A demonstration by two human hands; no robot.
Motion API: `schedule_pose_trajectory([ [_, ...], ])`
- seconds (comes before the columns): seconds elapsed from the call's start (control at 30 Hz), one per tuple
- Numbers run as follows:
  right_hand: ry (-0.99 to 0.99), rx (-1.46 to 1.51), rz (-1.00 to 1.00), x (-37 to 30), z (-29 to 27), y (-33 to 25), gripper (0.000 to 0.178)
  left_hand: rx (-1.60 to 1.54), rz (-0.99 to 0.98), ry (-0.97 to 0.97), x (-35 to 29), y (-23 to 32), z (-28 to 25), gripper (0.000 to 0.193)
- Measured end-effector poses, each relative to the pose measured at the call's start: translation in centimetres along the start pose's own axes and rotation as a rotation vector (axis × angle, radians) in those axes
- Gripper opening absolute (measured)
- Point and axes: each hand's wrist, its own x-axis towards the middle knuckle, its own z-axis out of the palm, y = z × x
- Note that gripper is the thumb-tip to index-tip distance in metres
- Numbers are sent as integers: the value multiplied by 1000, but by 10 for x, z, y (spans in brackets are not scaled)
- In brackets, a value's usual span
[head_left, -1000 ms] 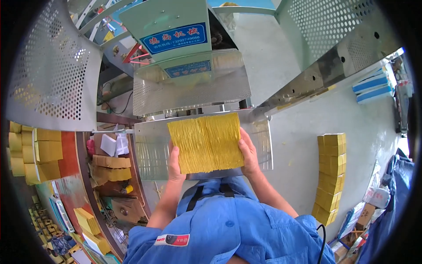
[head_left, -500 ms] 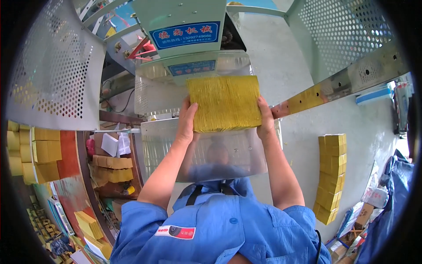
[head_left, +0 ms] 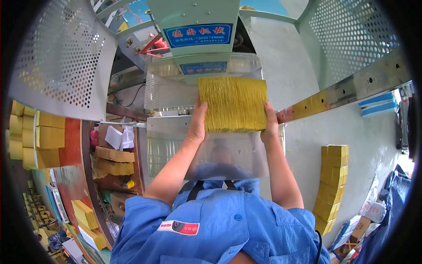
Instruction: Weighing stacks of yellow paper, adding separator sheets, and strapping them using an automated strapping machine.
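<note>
Ahead of the yellow bundle, the see-through guard and pale green machine housing block the way forward, while a perforated panel closes off the upper left. To the right, a holed metal bar appears to end just beside the right grip, though open floor lies between that grip and the row of yellow blocks. On the bundle's near side, the polished plate leaves room between the forearms.

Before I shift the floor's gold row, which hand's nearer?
Right: the right hand is left of the gold row; the left hand, across the gold block, is farther left.
</note>
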Motion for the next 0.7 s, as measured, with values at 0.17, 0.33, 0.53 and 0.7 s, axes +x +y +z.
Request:
schedule_pose_trajectory([
  [0.17,30,23,9,-1,2,1,63,74,-14,32,-1,-11,-13,63],
  [0.33,60,66,27,8,-14,18,65,75,-51,100,-4,-14,-7,59],
  [0.53,-2,42,7,2,-6,6,62,159,-116,112,-6,-25,-31,54],
  [0.7,-35,-59,-109,0,-3,6,57,128,-89,117,-4,-24,-24,53],
])
